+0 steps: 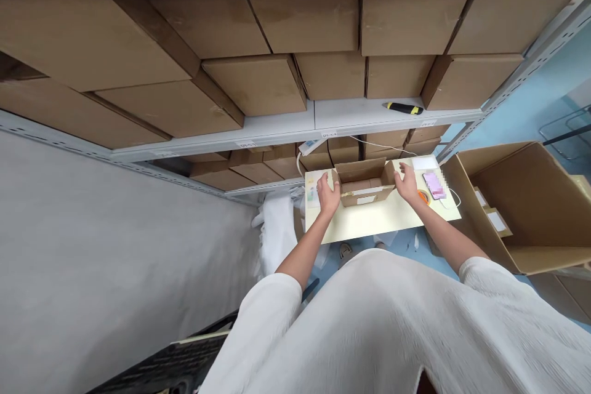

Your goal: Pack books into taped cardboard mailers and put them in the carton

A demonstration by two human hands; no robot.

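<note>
A small open cardboard box (364, 183) stands on a pale yellow table (369, 221) below me, its flaps up and a white label on its near side. My left hand (327, 194) grips the box's left flap and wall, fingers curled. My right hand (409, 181) holds the right flap in the same way. The inside of the box is in shadow and I cannot tell what it holds.
A phone (434, 184) on a white cable and an orange tape roll (423, 197) lie right of the box. A large open carton (521, 203) stands at the right. Shelves packed with brown cartons (258, 83) rise ahead, a yellow-black cutter (402, 108) on one shelf. White bags (277, 228) lie at left.
</note>
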